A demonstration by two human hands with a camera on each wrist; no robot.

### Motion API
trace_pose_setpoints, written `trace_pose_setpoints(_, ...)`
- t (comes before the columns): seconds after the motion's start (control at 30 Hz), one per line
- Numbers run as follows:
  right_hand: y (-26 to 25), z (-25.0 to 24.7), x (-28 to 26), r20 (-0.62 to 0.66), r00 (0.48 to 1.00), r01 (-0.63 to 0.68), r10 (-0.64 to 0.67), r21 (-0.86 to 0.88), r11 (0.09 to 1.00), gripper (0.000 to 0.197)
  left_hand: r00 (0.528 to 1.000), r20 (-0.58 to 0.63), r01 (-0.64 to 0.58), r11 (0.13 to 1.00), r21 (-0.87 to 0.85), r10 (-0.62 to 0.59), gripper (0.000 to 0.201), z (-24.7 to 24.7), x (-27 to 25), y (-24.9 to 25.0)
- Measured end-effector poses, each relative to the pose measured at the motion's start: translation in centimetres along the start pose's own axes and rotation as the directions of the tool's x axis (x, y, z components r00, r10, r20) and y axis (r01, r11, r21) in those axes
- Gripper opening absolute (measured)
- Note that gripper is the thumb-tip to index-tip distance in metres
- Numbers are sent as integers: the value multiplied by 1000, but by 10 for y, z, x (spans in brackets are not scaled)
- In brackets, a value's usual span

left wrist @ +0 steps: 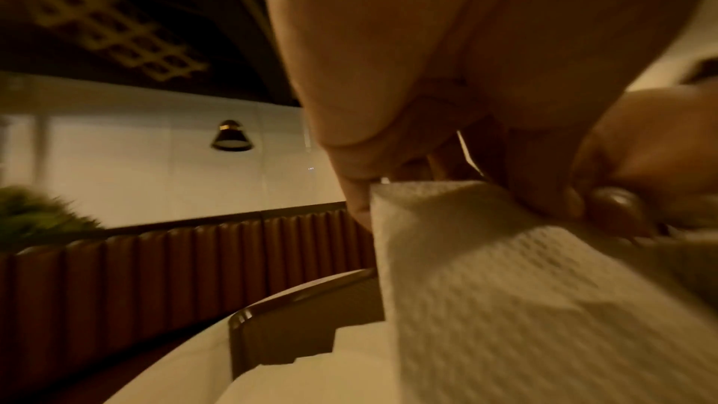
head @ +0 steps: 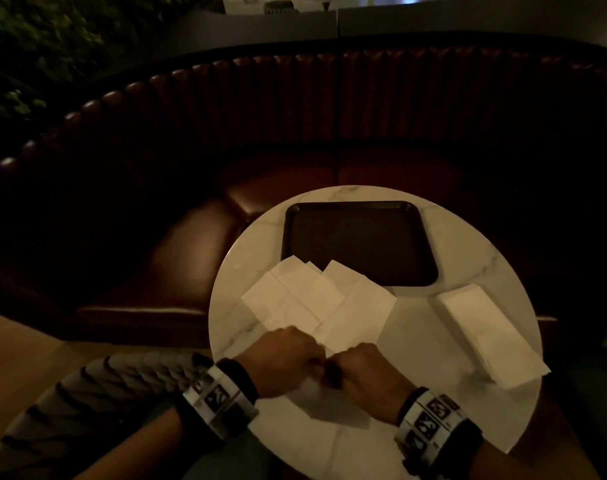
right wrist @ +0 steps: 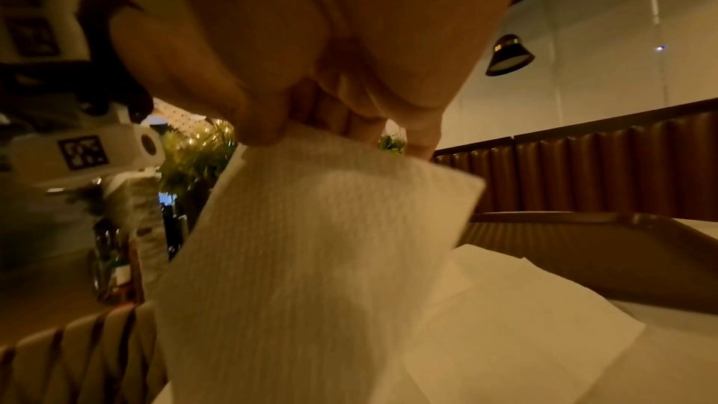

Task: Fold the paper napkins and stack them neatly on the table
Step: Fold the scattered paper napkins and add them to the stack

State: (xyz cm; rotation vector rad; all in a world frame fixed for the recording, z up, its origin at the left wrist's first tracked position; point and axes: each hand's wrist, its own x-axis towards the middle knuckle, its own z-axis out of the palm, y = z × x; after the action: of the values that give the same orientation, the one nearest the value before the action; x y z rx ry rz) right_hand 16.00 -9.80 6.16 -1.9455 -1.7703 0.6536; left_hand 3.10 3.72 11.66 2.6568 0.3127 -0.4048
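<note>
Pinching 1 unmarked napkin (head: pixel 333 407): left hand (head: pixel 281 362), right hand (head: pixel 364 372).

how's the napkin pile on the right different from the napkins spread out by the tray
The right-hand pile is squared into one tidy block; the spread napkins lie fanned and overlapping. The pile sits clear of the tray, while the spread napkins overlap its near edge. Both are white paper on the table.
</note>
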Motion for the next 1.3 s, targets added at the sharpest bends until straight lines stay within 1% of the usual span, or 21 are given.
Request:
trace_pose_setpoints(0.07,5,-7,-6,-36,999,-24,29,109,994,25,999,-30,8,997,-72,-11,19,-17,0,-8)
trace_pose_setpoints(0.17,9,-14,-18,-79,995,-47,62,176,983,32,995,-87,37,992,-124,-48,19,-30,0,-21)
trace_pose_setpoints(0.23,14,-18,-27,-112,986,-90,123,263,961,31,988,-130,57,982,-182,-82,16,-33,1,-32)
trace_pose_setpoints(0.33,20,-23,-43,-122,965,-170,231,378,910,31,977,-173,73,963,-259,-121,12,-30,2,-46)
trace_pose_setpoints(0.4,23,-25,-51,-109,952,-207,286,461,863,32,965,-201,96,940,-327,-169,9,-25,2,-50)
trace_pose_setpoints(0.47,26,-28,-55,-79,938,-245,337,534,809,24,955,-216,108,917,-383,-203,8,-19,3,-52)
trace_pose_setpoints(0.53,32,-28,-58,-66,919,-285,389,570,770,21,949,-223,107,893,-437,-223,6,-12,7,-53)
trace_pose_setpoints(0.63,37,-23,-62,-45,879,-341,474,635,693,23,916,-267,95,809,-580,-299,10,-1,16,-52)
trace_pose_setpoints(0.73,38,-19,-67,-12,825,-414,566,668,618,21,887,-247,107,694,-712,-390,11,12,31,-47)
trace_pose_setpoints(0.77,39,-18,-69,-9,803,-434,596,678,594,20,884,-247,109,690,-716,-396,12,16,39,-47)
trace_pose_setpoints(0.83,44,-15,-76,-21,754,-463,656,692,554,17,889,-271,108,746,-657,-368,14,22,59,-45)
trace_pose_setpoints(0.9,52,-13,-86,-46,691,-496,721,695,520,16,903,-292,97,812,-576,-316,14,24,84,-37)
trace_pose_setpoints(1.0,69,-13,-104,-72,601,-522,796,719,459,16,927,-291,50,844,-533,-239,15,21,127,-11)
trace_pose_setpoints(1.1,92,-22,-118,-102,523,-555,846,712,429,14,952,-255,16,859,-513,-170,14,17,175,18)
trace_pose_setpoints(1.17,112,-33,-127,-121,469,-564,875,721,403,11,970,-208,11,878,-479,-125,14,15,209,35)
trace_pose_setpoints(1.23,130,-45,-134,-122,428,-575,895,727,374,7,985,-149,7,896,-445,-82,13,14,245,51)
trace_pose_setpoints(1.3,153,-55,-141,-122,386,-605,915,715,351,7,993,-119,-23,917,-398,-26,13,16,283,67)
